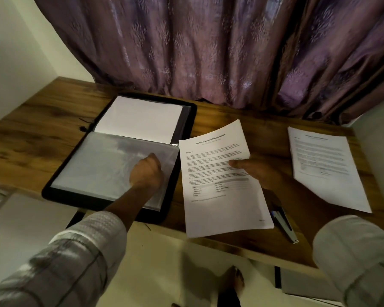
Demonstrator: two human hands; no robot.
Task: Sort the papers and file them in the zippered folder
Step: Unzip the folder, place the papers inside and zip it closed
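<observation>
The black zippered folder (187, 129) lies open on the wooden desk (31, 131). Its far half holds a blank white sheet (140, 118); its near half shows clear plastic sleeves (98, 165). My left hand (146, 172) is curled on the sleeves near their right edge and seems to pinch one. My right hand (256, 171) holds a printed sheet (220, 187) headed "Sample Internship Documentation", thumb on top, just right of the folder. Another printed stack (326, 165) lies flat at the desk's right.
A stapler (285, 226) lies at the desk's front edge under the held sheet's corner. Purple curtains (208, 52) hang behind the desk. A white wall stands at the left. The floor and a foot (234, 282) show below the desk edge.
</observation>
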